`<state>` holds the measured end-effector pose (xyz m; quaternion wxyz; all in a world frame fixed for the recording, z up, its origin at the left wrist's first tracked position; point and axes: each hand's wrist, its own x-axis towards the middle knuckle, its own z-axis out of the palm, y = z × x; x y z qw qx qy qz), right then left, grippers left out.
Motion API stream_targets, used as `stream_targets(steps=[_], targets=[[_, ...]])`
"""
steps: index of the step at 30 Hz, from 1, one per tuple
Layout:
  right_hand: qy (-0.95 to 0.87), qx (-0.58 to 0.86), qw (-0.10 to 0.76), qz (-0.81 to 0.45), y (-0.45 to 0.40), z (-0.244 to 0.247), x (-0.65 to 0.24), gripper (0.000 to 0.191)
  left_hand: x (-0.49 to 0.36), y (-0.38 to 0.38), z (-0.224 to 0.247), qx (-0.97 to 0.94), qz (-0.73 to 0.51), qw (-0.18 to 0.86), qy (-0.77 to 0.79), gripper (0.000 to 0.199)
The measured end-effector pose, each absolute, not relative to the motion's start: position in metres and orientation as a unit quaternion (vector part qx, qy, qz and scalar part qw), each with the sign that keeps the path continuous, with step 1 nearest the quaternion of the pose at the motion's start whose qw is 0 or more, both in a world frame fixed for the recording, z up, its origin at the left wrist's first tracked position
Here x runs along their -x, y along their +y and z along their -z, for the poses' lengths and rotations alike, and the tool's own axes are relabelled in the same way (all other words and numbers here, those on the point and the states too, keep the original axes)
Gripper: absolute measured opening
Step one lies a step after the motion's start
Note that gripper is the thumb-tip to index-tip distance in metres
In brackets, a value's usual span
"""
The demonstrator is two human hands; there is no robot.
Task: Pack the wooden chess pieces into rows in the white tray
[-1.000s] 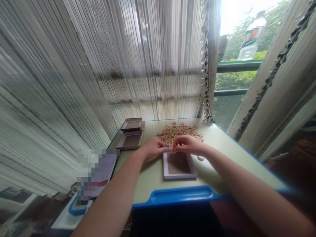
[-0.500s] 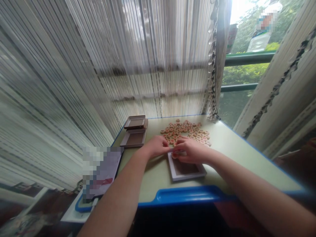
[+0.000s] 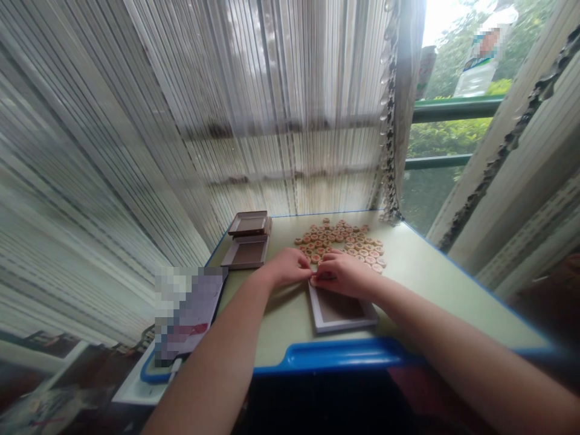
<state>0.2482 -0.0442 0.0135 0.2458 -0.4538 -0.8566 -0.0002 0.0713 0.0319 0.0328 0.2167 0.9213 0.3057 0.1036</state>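
A shallow white-rimmed box with a brown inside lies on the table in front of me. At its far left corner, my left hand has thumb and fingers pinched together on the rim. My right hand reaches over the far edge with curled fingers. Its fingertips close on a small round wooden chess piece at the same corner, mostly covered by the fingers. Just beyond both hands lie many round wooden chess pieces with red or dark markings, spread in a loose group.
Two more shallow boxes stand at the far left, a white-rimmed one in front of a brown stack. A phone or tablet rests at the left edge. The pale table has a blue rim; string curtains hang behind.
My right hand has drawn the chess piece a little left and up, from inside the box to its far left corner. The left hand stays at that corner.
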Motion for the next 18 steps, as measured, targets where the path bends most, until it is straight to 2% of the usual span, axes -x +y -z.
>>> stream_targets(steps=[11, 18], targets=[[-0.865, 0.431, 0.259, -0.01, -0.0421, -0.0129, -0.2499, 0.024, -0.0721, 0.0324, -0.0322, -0.911, -0.101, 0.24, 0.32, 0.02], [-0.857, 0.449, 0.25, -0.017, -0.0391, -0.0172, -0.2569, 0.017, -0.0715, 0.0324, -0.033, -0.91, -0.109, 0.25, 0.311, 0.021]])
